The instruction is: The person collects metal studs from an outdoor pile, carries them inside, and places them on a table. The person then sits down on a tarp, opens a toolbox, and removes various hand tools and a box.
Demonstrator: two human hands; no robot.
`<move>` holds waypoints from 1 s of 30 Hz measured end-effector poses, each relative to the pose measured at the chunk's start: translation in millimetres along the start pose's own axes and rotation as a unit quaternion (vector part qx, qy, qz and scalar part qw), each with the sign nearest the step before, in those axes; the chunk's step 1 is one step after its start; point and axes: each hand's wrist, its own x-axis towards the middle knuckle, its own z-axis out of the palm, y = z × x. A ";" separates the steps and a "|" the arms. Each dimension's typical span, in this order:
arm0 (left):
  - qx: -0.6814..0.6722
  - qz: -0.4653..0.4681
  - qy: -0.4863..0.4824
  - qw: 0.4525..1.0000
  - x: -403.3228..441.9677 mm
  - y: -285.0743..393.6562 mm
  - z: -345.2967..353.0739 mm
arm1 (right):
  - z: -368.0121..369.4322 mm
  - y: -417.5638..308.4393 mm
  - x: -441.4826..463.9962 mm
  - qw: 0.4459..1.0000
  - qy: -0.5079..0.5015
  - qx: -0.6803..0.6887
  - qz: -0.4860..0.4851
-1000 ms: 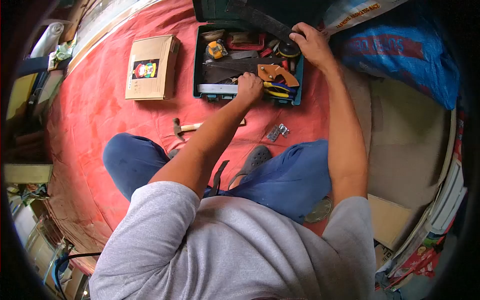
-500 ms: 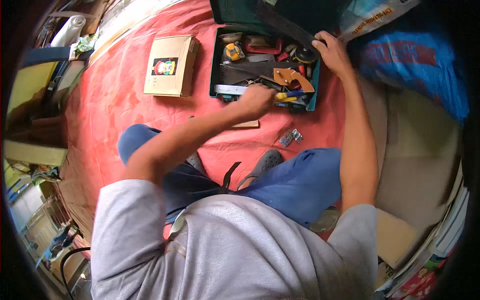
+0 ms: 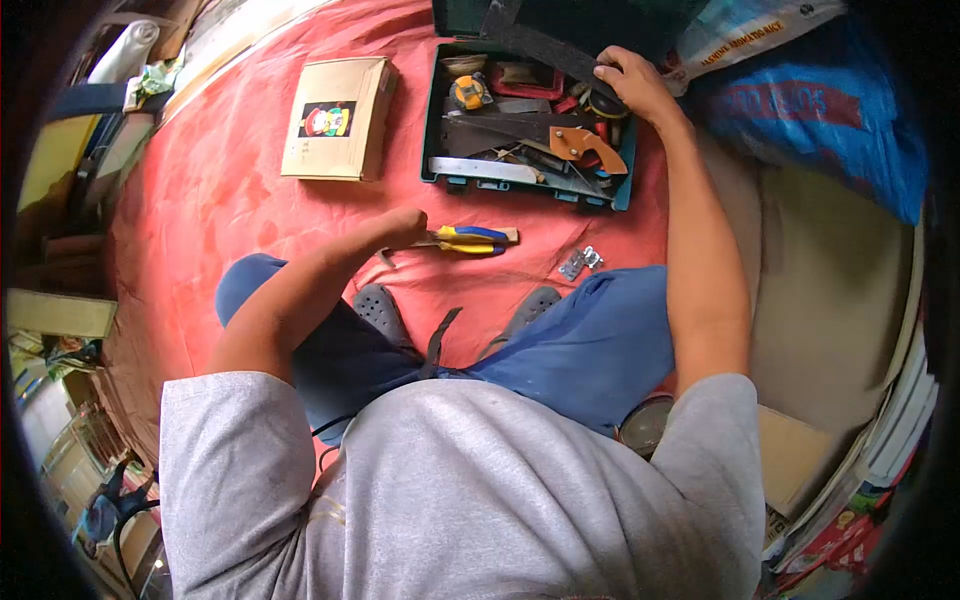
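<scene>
In the head view, my left hand (image 3: pixel 405 228) is closed around one end of a pair of pliers (image 3: pixel 472 238). Their yellow and blue handles point right, above the red floor sheet. Under them lies a flat wooden piece (image 3: pixel 511 236). My right hand (image 3: pixel 638 88) is up at the right side of an open green toolbox (image 3: pixel 560 192), its fingers curled round the end of a long dark strip (image 3: pixel 545 52). Inside the box are a yellow tape measure (image 3: pixel 469 92), a handsaw with an orange-brown handle (image 3: pixel 588 150) and a dark round item (image 3: pixel 607 100).
A cardboard box (image 3: pixel 340 125) with a picture label sits left of the toolbox. Small metal hardware pieces (image 3: pixel 581 262) lie on the red sheet (image 3: pixel 220 170) near my right knee. A blue rice sack (image 3: pixel 800 120) stands at the right. A round container (image 3: pixel 645 425) is by my right thigh.
My left hand has moved left and toward me, carrying the pliers from the toolbox's front edge to above the sheet. My right hand stays at the dark strip.
</scene>
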 end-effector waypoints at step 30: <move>-0.048 -0.087 0.136 0.986 -22.3 115.2 -110.1 | 109.6 -4.0 -45.2 0.946 -0.321 0.045 0.018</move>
